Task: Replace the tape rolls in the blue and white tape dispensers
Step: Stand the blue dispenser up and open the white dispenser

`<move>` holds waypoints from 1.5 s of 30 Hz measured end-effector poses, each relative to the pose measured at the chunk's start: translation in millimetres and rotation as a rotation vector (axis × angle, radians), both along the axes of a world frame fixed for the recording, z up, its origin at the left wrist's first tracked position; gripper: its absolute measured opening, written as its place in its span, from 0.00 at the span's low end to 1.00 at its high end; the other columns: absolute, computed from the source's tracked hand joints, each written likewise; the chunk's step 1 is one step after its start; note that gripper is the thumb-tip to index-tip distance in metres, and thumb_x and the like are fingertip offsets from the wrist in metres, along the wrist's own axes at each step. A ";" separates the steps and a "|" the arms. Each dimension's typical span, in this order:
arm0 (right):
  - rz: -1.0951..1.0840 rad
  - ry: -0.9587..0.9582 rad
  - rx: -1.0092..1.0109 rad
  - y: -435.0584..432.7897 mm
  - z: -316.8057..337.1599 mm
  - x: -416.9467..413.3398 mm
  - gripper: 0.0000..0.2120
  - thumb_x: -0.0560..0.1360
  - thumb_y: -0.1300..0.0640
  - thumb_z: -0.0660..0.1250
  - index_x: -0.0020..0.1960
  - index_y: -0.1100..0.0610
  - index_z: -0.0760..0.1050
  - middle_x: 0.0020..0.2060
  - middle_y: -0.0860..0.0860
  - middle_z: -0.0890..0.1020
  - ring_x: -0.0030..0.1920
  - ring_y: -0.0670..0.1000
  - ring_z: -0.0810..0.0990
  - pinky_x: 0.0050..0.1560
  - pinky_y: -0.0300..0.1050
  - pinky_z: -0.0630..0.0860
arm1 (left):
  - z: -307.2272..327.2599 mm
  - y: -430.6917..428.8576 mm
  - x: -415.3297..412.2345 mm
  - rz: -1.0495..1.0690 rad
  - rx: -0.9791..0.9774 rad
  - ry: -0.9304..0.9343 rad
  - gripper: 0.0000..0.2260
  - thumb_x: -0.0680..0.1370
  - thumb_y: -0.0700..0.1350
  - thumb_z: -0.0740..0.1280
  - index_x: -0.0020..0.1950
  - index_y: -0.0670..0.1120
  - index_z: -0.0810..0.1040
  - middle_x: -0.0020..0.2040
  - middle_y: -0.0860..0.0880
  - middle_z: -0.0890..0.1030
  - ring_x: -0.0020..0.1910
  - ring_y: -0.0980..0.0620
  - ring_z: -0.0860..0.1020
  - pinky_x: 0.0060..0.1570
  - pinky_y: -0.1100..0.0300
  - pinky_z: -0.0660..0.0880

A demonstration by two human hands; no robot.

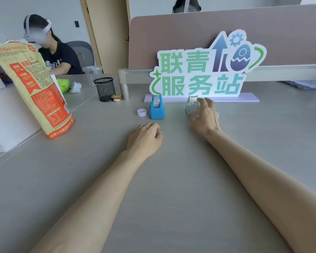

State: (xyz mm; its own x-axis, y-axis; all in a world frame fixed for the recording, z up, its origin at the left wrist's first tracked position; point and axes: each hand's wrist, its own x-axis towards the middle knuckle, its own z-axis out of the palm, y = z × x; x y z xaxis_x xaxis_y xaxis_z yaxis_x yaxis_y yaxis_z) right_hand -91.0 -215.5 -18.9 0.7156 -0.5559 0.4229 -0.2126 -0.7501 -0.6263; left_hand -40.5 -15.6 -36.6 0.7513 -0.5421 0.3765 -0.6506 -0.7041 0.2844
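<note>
A blue tape dispenser [156, 109] stands upright on the grey desk [171, 179] with a printed tape roll in it. Just left of it lies a small white tape core [141, 112]. My right hand [203, 115] is wrapped over a white tape dispenser [191, 105], which it mostly hides. My left hand [146, 137] rests on the desk in front of the blue dispenser, fingers curled under, with nothing visible in it.
A green-lettered sign [204, 70] on a lilac base stands right behind both dispensers, against a brown partition. A black mesh pen cup [104, 89], a small jelly cup [116, 97] and an orange snack bag [35, 88] stand to the left. Another person sits far left.
</note>
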 end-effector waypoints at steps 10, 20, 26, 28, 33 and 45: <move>-0.003 0.049 -0.080 -2.9 1.6 4.4 0.31 0.75 0.58 0.64 0.75 0.57 0.55 0.66 0.64 0.70 0.60 0.65 0.73 0.52 0.51 0.68 | 1.5 -0.4 1.9 -0.010 0.041 -0.007 0.12 0.80 0.47 0.56 0.59 0.47 0.74 0.62 0.51 0.77 0.61 0.47 0.71 0.55 0.55 0.70; 0.266 0.065 -0.127 22.5 3.9 -72.3 0.28 0.72 0.52 0.69 0.68 0.50 0.64 0.61 0.54 0.75 0.55 0.54 0.76 0.49 0.42 0.69 | 14.7 3.1 -3.6 -0.192 -0.305 0.377 0.20 0.76 0.43 0.64 0.68 0.53 0.69 0.68 0.54 0.71 0.67 0.55 0.69 0.60 0.61 0.66; 0.429 0.056 0.110 32.1 11.0 -115.2 0.20 0.67 0.54 0.67 0.58 0.45 0.70 0.49 0.48 0.82 0.45 0.48 0.79 0.45 0.39 0.76 | 22.5 3.5 -13.2 -0.456 -0.402 0.710 0.36 0.66 0.42 0.75 0.72 0.51 0.67 0.69 0.57 0.72 0.68 0.60 0.70 0.64 0.62 0.66; 0.467 0.032 0.210 32.2 14.7 -118.0 0.13 0.70 0.51 0.66 0.55 0.46 0.74 0.50 0.47 0.83 0.51 0.49 0.80 0.49 0.46 0.78 | 24.3 1.2 -18.7 -0.496 -0.420 0.758 0.34 0.68 0.38 0.77 0.71 0.49 0.69 0.67 0.55 0.74 0.67 0.57 0.72 0.67 0.60 0.68; 0.436 -0.047 0.114 35.4 19.5 -115.9 0.05 0.77 0.54 0.66 0.51 0.52 0.79 0.47 0.48 0.85 0.50 0.49 0.81 0.53 0.51 0.78 | 24.5 -0.3 -21.8 -0.441 -0.439 0.698 0.28 0.63 0.44 0.80 0.60 0.55 0.78 0.56 0.55 0.79 0.59 0.49 0.78 0.62 0.52 0.75; 0.386 -0.111 -0.171 26.4 32.0 -114.1 0.09 0.76 0.65 0.66 0.48 0.55 0.83 0.41 0.40 0.85 0.44 0.45 0.83 0.49 0.39 0.77 | 20.8 -1.8 -22.0 -0.462 -0.444 0.658 0.20 0.67 0.39 0.78 0.57 0.48 0.79 0.46 0.57 0.78 0.41 0.61 0.76 0.40 0.70 0.71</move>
State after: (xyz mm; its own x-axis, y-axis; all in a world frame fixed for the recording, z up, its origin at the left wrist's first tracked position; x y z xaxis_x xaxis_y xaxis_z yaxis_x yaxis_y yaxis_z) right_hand -205.2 -189.1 13.1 0.8021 -0.1722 0.5718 0.1654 -0.8560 -0.4898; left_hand -62.5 -17.3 -15.8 0.6321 -0.7501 0.1947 -0.4511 -0.1519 0.8795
